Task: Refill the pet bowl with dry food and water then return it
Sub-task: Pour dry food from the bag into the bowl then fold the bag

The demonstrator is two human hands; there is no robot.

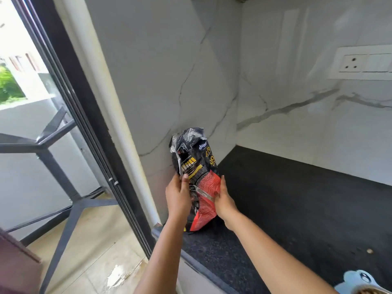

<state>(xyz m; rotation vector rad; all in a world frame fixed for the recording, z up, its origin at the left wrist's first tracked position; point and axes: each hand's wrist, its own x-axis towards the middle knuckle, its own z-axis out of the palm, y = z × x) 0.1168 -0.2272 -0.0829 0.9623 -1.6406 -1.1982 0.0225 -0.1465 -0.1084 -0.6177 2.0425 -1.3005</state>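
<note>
Both hands clasp the dry food bag (201, 166) from either side: left hand (178, 196) with thumb across the front, right hand (224, 203) curled round the opposite edge. Bag stands upright, top crumpled, on the black counter (297, 209) beside the marble wall (169, 81). Pale blue pet bowl (358, 281) sits well apart, partly cropped.

Black counter (297, 209): food bag (197, 177) upright at left end; pale-blue bowl (356, 281) near front edge.

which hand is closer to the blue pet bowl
Right. The right hand grips the food bag on the side toward the pet bowl; the left hand grips its far side, farther away.
</note>
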